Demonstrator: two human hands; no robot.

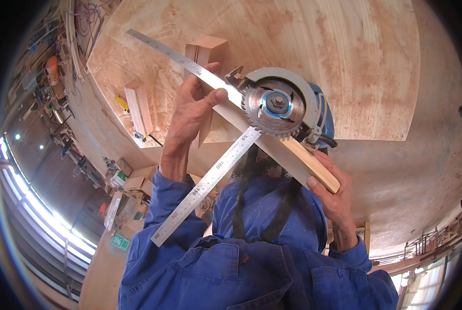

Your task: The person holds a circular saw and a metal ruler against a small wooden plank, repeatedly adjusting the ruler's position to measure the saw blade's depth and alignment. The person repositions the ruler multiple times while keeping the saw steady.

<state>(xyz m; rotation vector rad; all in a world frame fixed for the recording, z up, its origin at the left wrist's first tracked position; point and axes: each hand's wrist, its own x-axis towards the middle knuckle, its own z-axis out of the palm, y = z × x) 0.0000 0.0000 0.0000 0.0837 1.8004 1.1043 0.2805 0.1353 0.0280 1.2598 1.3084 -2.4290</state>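
We are checking the saw blade [274,106] for square — left hand [192,111] pinching the steel square [210,175], right hand [331,194] gripping the wood strip [313,170] — next, sighting the gap.

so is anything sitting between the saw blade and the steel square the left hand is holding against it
Nothing visible does. The steel square held by the left hand lies along the wooden base and runs right up to the toothed circular saw blade, with no object in between. The right hand holds the wooden base's far end, clear of both.
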